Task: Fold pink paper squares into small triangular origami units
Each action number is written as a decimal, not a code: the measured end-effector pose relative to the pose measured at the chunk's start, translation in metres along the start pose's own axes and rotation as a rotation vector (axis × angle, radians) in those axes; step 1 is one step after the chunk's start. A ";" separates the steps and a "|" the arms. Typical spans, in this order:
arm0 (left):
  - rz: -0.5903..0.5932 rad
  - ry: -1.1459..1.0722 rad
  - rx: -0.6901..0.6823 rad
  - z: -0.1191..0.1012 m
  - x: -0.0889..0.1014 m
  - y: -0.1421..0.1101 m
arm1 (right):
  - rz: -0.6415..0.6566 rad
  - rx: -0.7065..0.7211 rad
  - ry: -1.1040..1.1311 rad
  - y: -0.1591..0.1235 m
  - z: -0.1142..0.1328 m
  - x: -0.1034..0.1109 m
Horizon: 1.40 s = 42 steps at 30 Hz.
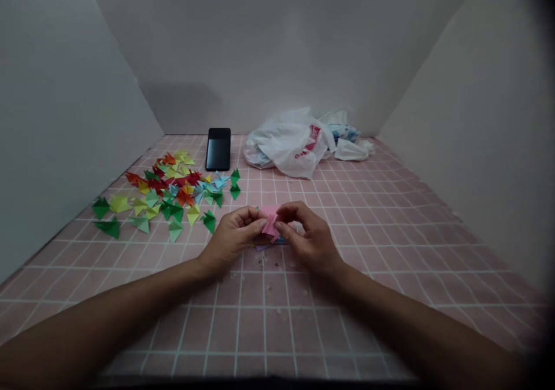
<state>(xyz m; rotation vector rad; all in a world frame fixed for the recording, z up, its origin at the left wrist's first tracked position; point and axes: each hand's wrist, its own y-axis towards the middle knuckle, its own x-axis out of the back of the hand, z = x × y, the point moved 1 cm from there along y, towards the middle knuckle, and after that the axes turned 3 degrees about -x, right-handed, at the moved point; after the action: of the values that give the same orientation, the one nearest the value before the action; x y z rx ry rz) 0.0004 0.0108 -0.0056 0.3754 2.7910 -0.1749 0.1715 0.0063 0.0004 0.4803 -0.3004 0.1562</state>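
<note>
Forearms [139, 309] stretch over the near side of a pink gridded surface [411, 251]. Loads of folded paper pieces [172, 209] sprawl toward its left edge, plus a crumpled white plastic bag [286, 144] by the far edge. Left hand [234, 234] and right hand [313, 238] are narrowed to a pinch mid-surface, partly blocking some sheets [270, 209]. Black phone [218, 151]'s left of the bag. Littlest bit: a pink folded paper [269, 226], held between both hands' fingertips.
</note>
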 end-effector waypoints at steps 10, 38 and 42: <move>0.053 0.370 -0.294 -0.007 0.002 0.000 | 0.128 -0.327 0.277 0.001 -0.002 -0.003; 0.046 0.874 -0.506 -0.007 -0.001 -0.006 | 0.120 -0.292 0.129 -0.003 -0.007 -0.004; 0.048 0.786 -0.381 -0.008 0.000 -0.004 | 0.159 -0.265 0.114 -0.001 -0.006 -0.003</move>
<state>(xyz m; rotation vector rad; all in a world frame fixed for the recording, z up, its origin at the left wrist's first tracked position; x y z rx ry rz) -0.0027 0.0078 0.0022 0.4915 3.4536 0.6471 0.1707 0.0075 -0.0059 0.1835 -0.2429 0.2933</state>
